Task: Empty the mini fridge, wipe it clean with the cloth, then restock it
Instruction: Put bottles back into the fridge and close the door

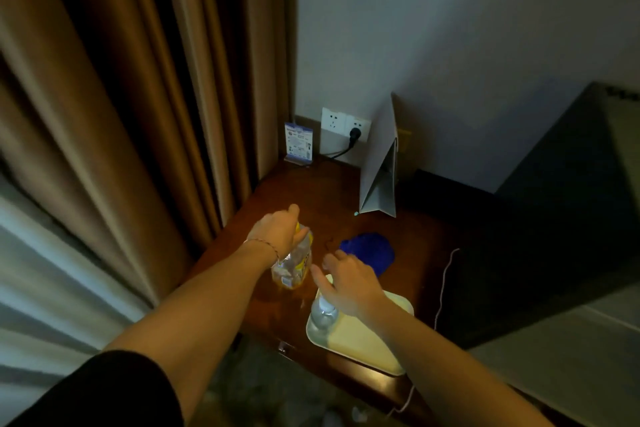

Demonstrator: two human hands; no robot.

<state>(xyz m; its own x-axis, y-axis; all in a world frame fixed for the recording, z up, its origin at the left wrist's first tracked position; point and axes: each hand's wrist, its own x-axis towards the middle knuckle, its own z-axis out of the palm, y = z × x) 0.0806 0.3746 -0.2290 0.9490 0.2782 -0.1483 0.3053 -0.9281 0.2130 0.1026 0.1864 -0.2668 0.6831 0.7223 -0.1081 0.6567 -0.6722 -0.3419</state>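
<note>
On the table [346, 204], left hand [277, 230] holds bottle [294, 263] upright.

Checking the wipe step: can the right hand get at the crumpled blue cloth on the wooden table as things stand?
Probably yes. The right hand is open, holds nothing, and hovers beside the crumpled blue cloth, with nothing between them. The left hand grips the yellow-labelled bottle off to the side.

Nothing's actually readable here, the print on the little blue stand-up card [298, 143] and the bottle label [292, 265] is just blur.
</note>
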